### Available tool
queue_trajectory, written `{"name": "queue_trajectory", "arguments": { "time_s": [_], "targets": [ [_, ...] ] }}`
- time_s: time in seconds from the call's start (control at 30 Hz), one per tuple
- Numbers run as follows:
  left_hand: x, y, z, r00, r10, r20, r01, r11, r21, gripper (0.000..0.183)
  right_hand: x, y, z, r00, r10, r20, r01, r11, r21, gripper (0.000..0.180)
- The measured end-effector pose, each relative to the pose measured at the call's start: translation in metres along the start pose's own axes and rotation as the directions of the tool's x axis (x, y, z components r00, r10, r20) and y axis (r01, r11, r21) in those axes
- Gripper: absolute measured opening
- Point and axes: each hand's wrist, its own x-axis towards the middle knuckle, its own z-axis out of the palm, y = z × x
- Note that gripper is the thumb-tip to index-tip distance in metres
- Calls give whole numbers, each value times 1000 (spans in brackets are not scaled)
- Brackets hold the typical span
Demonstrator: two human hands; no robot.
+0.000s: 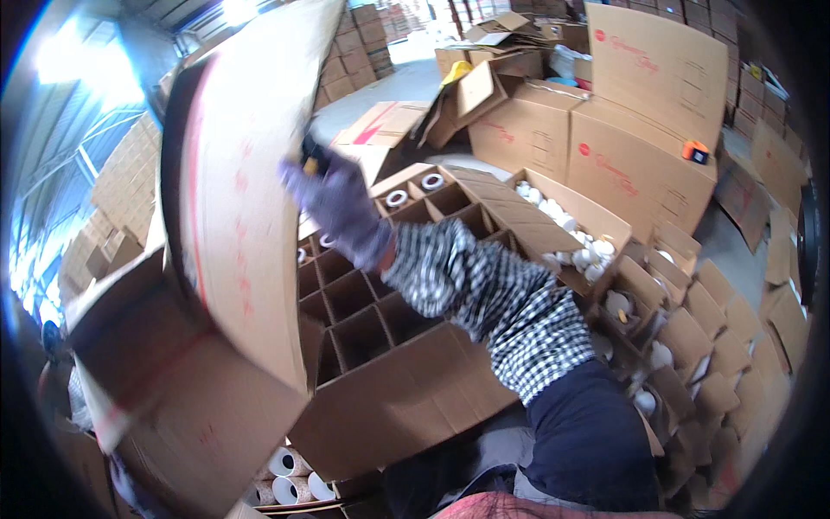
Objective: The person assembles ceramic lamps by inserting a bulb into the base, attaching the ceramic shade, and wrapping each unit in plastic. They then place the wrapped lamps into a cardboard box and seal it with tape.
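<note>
My right hand (343,211), in a lavender knit glove, is closed around a small black tool with a yellow part (312,156), possibly a utility knife. It is at the edge of a large cardboard sheet or carton (253,194) that stands raised on the left and bears red print. A sliver of lavender glove at the lower left looks like my left hand (126,486); the cardboard hides most of it. Under my right forearm lies an open carton (402,402) with a cardboard divider grid (353,295). White ring-ended items (397,198) sit in a few cells.
White parts fill an open box (564,220) beyond the carton. Several small open boxes (687,337) crowd the right. Large printed cartons (639,165) stand behind, an orange tape measure (695,152) on one. Patterned tubes (285,483) lie in a box at the bottom.
</note>
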Motion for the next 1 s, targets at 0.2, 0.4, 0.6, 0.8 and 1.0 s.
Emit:
{"name": "queue_trajectory", "arguments": {
  "time_s": [0.2, 0.4, 0.6, 0.8, 1.0],
  "targets": [
    [131, 308, -56, 924, 236, -301, -290, 946, -148, 103, 259, 21, -171, 799, -276, -534, -352, 505, -788, 29],
    [-192, 501, 172, 606, 769, -204, -794, 567, -221, 80, 115, 48, -228, 897, 187, -399, -394, 747, -535, 13],
    [-364, 427, 107, 161, 903, -399, -853, -76, -516, 57, -44, 9, -277, 799, 457, -390, -560, 803, -206, 31],
    [-498, 267, 8, -77, 982, -172, -418, -188, -889, 44, -145, -64, -243, 627, 638, -446, -752, 645, -135, 45],
    [-633, 103, 62, -392, 832, 393, 24, 436, -899, 49, -225, -123, -213, 597, 702, -388, -760, 650, 7, 44]
  ]
}}
